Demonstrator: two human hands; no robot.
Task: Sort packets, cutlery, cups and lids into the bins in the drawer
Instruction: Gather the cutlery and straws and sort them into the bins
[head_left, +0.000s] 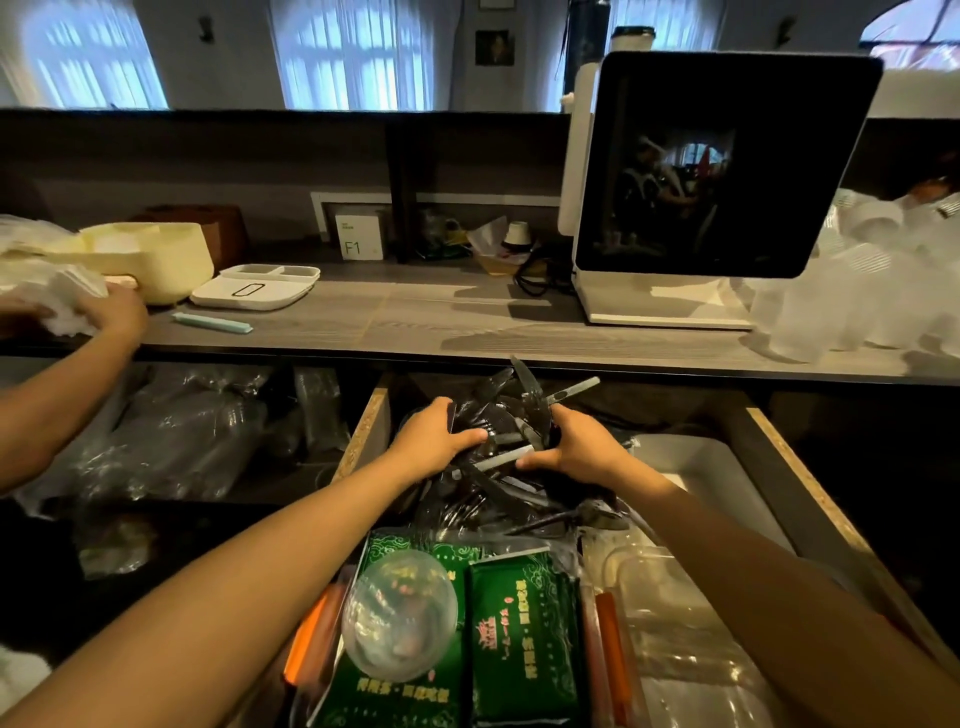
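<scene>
A grey wood-grain table (415, 322) is running across the head view under arched windows, carrying a dark-screened terminal (722, 171) at 1 o'clock, a white scale (254, 286) at 10 o'clock and a heap of clear cups (857, 280) at 3 o'clock. Below its front edge an open drawer (366, 426) is sitting at centre frame. Both hands are working there: the left hand (431, 439) and the right hand (582, 441) are closing from either side on a bundle of black cutlery (514, 415), fingers curled around it, handles fanning up toward 12 o'clock. More cutlery is lying loose directly beneath, so the bundle probably needs lowering straight down. A white bin (727, 478) is waiting just beside the right hand at 4 o'clock, the nearer hand to it. Toward 6 o'clock, green packets (524, 634) and a clear lid (400, 613) are crowding the drawer's near end. Another person's hand (111, 312) is reaching onto the table at 9 o'clock.
</scene>
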